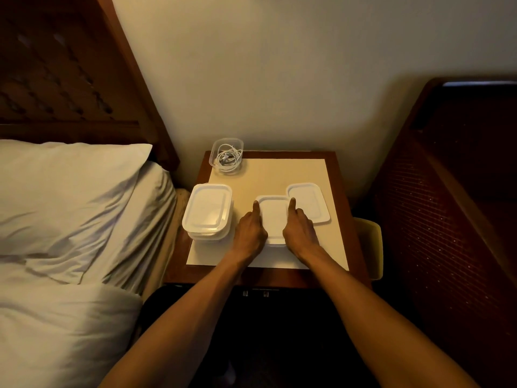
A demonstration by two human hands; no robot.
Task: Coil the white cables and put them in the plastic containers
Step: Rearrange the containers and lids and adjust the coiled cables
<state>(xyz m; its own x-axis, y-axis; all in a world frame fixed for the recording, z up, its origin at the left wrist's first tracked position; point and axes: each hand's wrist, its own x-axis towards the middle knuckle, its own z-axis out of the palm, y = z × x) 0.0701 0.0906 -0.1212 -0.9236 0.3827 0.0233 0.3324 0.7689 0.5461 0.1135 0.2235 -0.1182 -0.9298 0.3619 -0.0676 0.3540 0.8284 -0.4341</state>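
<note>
A white-lidded plastic container (274, 217) sits in the middle of the cream mat (282, 172) on the nightstand. My left hand (251, 229) presses along its left edge with the index finger stretched out. My right hand (299, 229) presses its right edge the same way. What lies inside this container is hidden by the lid. An open clear container (214, 147) at the back left holds a coiled white cable (230, 157). A stack of lidded containers (207, 210) stands at the left edge of the mat. A loose white lid (309, 203) lies just right of my right hand.
The wooden nightstand (347, 197) stands against the wall. A bed with a white pillow (64, 197) and a dark headboard (61, 68) is close on the left. Dark furniture (447, 205) rises on the right, with a yellow object (370, 245) beside the nightstand.
</note>
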